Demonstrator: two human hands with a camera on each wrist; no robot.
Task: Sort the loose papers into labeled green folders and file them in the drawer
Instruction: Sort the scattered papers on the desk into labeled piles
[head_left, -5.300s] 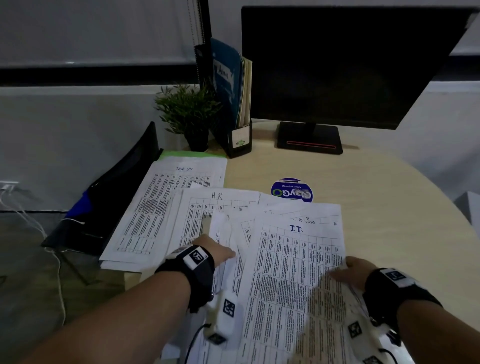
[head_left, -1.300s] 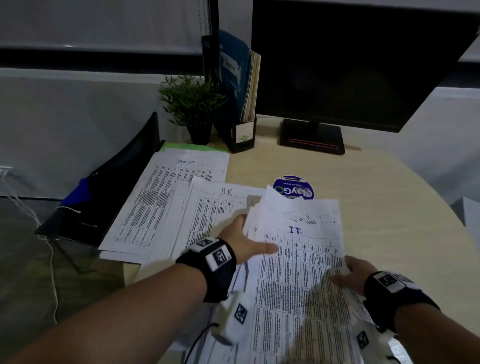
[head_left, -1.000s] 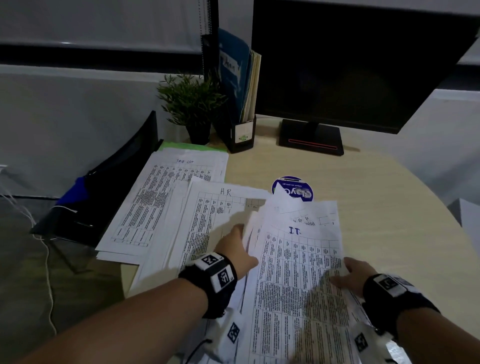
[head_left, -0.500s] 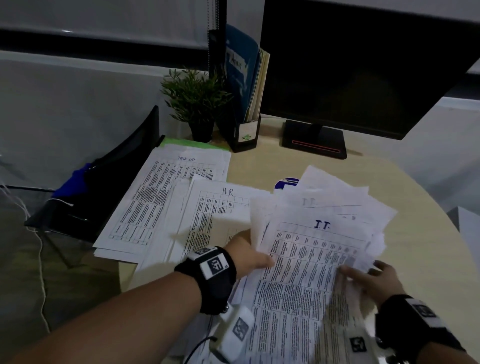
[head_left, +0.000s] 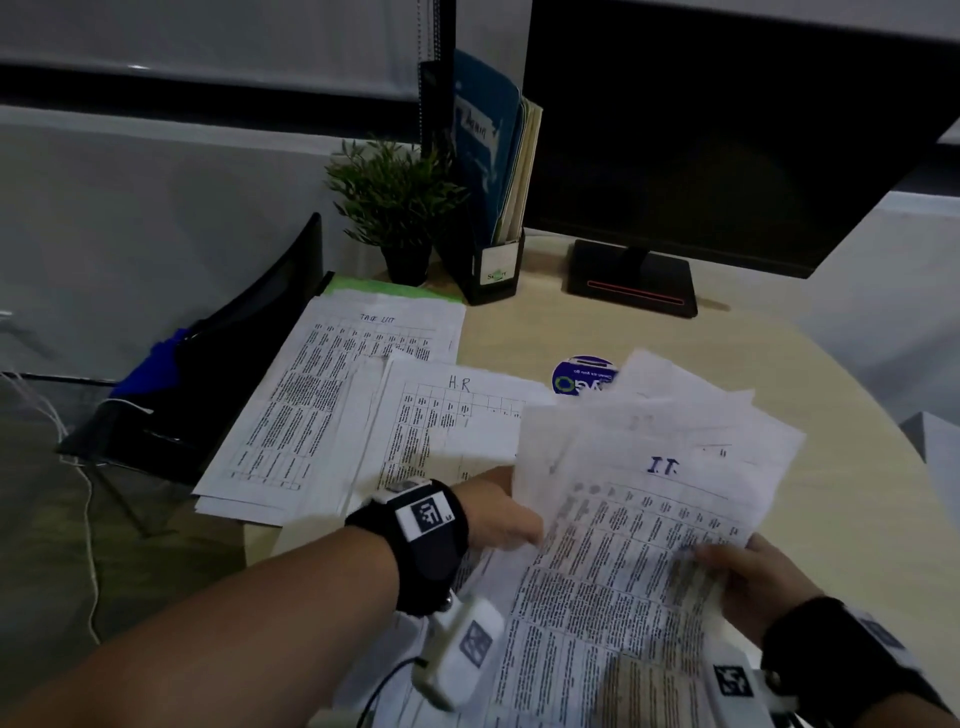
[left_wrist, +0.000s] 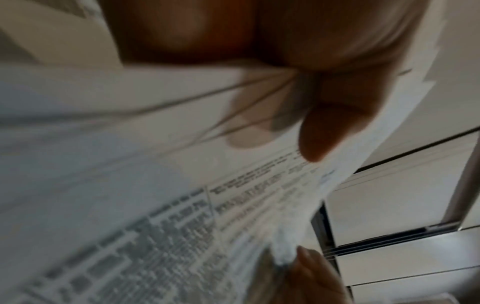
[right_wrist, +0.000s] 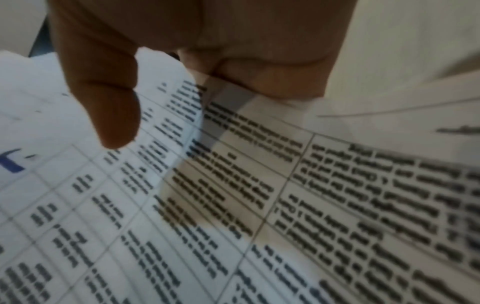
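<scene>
I.T. stack (head_left: 639, 519) lifted at frame lower right, pinched by left hand (head_left: 498, 512) and right hand (head_left: 753, 577); green folder (head_left: 395, 289) upper left, nearer left.

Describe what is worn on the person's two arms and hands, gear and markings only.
Both forearms are bare, with no sleeves. The left hand has a wide black wrist strap carrying a white tag printed with a black square code; below it hangs a white camera unit with another code tag and a thin dark cable. The right hand wears a matching black strap and coded tags.
</scene>
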